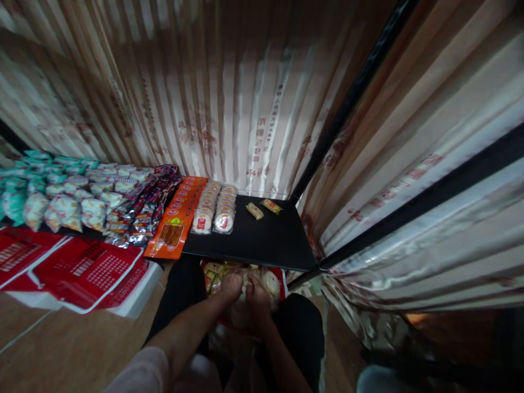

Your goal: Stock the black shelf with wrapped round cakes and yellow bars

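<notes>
"Holding what, exactly, are the two hands?"

"Pale, crumpled wrapping (244, 288), gathered between the left hand (231, 286) and the right hand (258, 295). It lies low between the dark-trousered knees (302, 319), over a red-edged container (282, 285) at the near side of the black bench (270, 240)."

"How far open are they?"

"Neither is spread. Both are curled inward, close together, fingers folded onto the wrapping; blur and shadow hide the fingertips, so the exact pinch cannot be told."

"And how is such a hold best managed?"

"By judgement: grips close together, wrists low, force small and even on both sides. Thin film may tear if one hand pulls harder, and soft contents may crush under a tight fist. Working above the container would catch anything loose."

"What surrounds them?"

"In the container, yellow wrapped pieces (211, 277) at left and a round pale packet (270, 281) at right. On the bench, from right to left: two small yellow packets (255, 210), two rows of round pale packs (224, 217), a flat orange package (175, 224), dark shiny sachets (143, 215), white patterned bags (64, 212) and teal bags (14, 202)."
</notes>
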The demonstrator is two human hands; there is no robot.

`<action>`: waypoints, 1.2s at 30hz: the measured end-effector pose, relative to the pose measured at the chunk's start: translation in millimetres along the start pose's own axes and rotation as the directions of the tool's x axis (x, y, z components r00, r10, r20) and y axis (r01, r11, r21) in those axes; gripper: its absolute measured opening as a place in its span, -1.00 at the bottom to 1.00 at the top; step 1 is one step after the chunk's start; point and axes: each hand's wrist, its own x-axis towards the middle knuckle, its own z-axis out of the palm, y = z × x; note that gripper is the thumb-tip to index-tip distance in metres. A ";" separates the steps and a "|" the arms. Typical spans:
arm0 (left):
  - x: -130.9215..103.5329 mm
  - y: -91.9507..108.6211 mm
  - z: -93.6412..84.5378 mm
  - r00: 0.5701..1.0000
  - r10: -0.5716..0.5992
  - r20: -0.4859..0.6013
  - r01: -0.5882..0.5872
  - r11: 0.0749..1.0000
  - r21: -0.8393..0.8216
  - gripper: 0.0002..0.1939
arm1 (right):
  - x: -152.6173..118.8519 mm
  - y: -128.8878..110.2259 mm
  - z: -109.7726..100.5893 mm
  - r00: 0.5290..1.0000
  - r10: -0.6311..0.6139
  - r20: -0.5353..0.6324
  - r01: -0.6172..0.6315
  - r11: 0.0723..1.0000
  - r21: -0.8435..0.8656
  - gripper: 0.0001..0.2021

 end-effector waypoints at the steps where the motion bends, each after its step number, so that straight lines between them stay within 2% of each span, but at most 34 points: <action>1: -0.5 -1.1 -0.4 1.000 0.006 -0.011 -0.006 1.000 0.000 -0.63 | -0.1 -0.6 -0.2 1.000 0.006 0.003 -0.006 1.000 0.020 -0.53; 5: -4.0 -6.6 -2.9 0.999 0.031 -0.037 -0.031 0.999 -0.008 -0.63 | -1.3 -5.5 -1.0 1.000 0.023 0.003 -0.023 0.995 0.100 -0.53; 11: -11.5 -10.8 -12.8 0.996 0.047 -0.075 -0.050 0.998 -0.036 -0.67 | 1.9 -14.0 -3.6 0.987 -0.092 -0.130 0.106 0.989 0.105 -0.58; 14: -17.4 -11.5 -21.6 0.993 0.055 -0.105 -0.064 0.994 -0.086 -0.66 | 4.5 -17.9 -8.0 0.975 -0.142 -0.172 0.159 0.983 0.087 -0.61; 18: -26.8 -15.1 -34.5 0.987 0.051 -0.154 -0.082 0.975 -0.204 -0.64 | 7.2 -23.5 -16.8 0.975 -0.154 -0.162 0.166 0.984 0.067 -0.64; 25: -35.2 -20.9 -53.9 0.977 -0.017 -0.213 -0.087 0.879 -0.468 -0.69 | 10.0 -43.3 -34.0 0.971 -0.088 -0.222 0.098 0.995 0.036 -0.59; 29: -35.8 -23.1 -58.9 0.980 -0.046 -0.196 -0.082 0.798 -0.597 -0.71 | 11.7 -55.1 -40.5 0.966 -0.065 -0.252 0.079 0.996 0.044 -0.57; 33: -38.5 -24.8 -65.2 0.979 -0.066 -0.193 -0.081 0.741 -0.666 -0.72 | 11.3 -59.8 -43.3 0.975 -0.051 -0.217 0.075 0.992 0.101 -0.56; 36: -41.1 -27.8 -72.8 0.981 -0.045 -0.190 -0.100 0.717 -0.690 -0.70 | 9.8 -62.6 -47.3 0.972 -0.103 -0.214 0.109 0.994 0.019 -0.58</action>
